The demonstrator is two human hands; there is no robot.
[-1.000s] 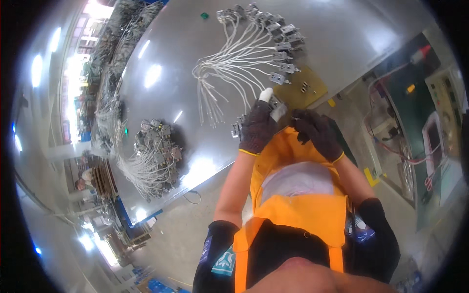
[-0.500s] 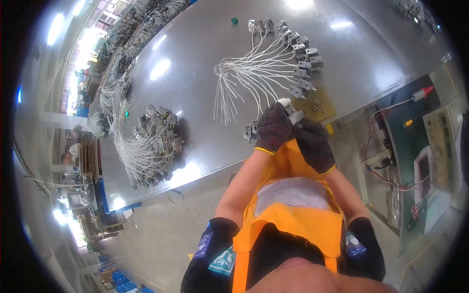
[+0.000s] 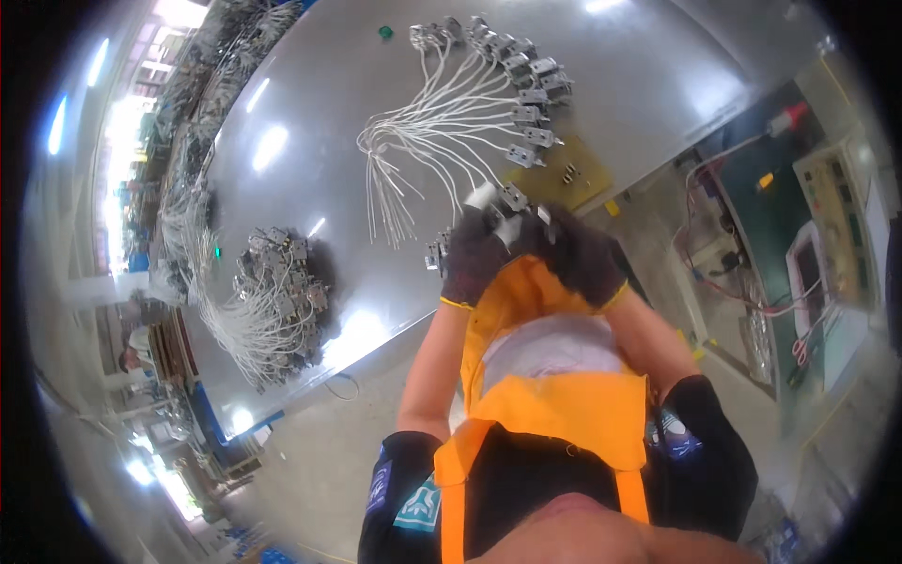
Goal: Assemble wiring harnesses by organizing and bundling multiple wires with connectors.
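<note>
Both my hands wear dark knit gloves with yellow cuffs and meet at the table's near edge, in front of my orange apron. My left hand (image 3: 473, 258) is closed around a whitish piece (image 3: 481, 195); a small silver metal part (image 3: 512, 195) shows just beyond its fingers. My right hand (image 3: 581, 258) presses in from the other side with curled fingers, smeared by motion, and what it grips is hidden. Beyond them, white cables (image 3: 427, 127) fan out from a gathered bunch to a curved row of boxy silver metal parts (image 3: 533, 96). More such parts (image 3: 435, 254) lie left of my left hand.
A brownish-yellow pad (image 3: 587, 174) with several small metal pieces lies at the table edge. At left sits a pile of cabled metal parts (image 3: 277, 291). A small green object (image 3: 385, 32) lies far back. Right of the table, a side bench holds red-handled scissors (image 3: 800, 352) and wires.
The view has shifted, so the table and cables sit further left. My right hand has turned and moved in against the left one, its fingers now blurred. The cable fan lies as before.
</note>
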